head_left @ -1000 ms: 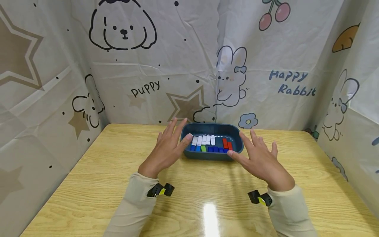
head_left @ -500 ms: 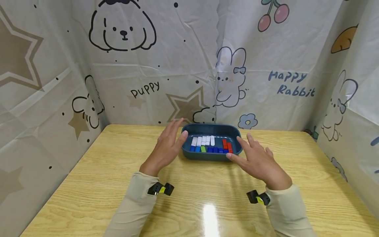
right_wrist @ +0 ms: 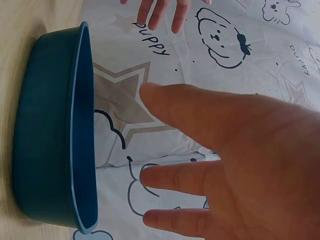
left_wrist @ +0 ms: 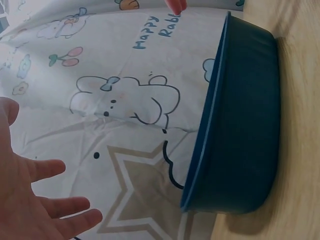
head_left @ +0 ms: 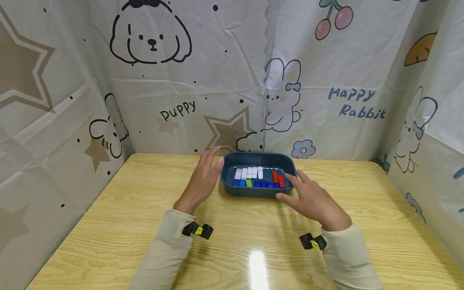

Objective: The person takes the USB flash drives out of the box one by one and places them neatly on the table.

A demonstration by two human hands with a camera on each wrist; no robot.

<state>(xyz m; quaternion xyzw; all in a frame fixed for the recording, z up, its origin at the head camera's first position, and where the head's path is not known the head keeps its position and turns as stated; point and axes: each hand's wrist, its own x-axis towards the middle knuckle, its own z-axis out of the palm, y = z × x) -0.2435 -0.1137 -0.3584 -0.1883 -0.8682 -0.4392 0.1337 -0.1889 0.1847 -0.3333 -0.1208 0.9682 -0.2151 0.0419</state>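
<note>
A dark teal basin [head_left: 259,192] stands near the back edge of the table. Inside it lie several white blocks [head_left: 249,173], several blue blocks [head_left: 264,184], a green block [head_left: 248,183] and red blocks [head_left: 278,179]. My left hand [head_left: 201,180] hovers by the basin's left end with fingers extended and nothing in it; the left wrist view shows the palm apart from the rim. Over on the right, my right hand [head_left: 313,200] is held above the basin's right end, fingers spread. The right wrist view shows a gap between those fingers and the basin wall.
The wooden table [head_left: 232,241] stretches in front of the basin. A printed curtain [head_left: 224,80] hangs close behind the basin and along both sides of the table.
My left hand has shifted slightly left and drawn back from the basin. My right hand has moved a little down and to the left. The basin and its blocks stay in place.
</note>
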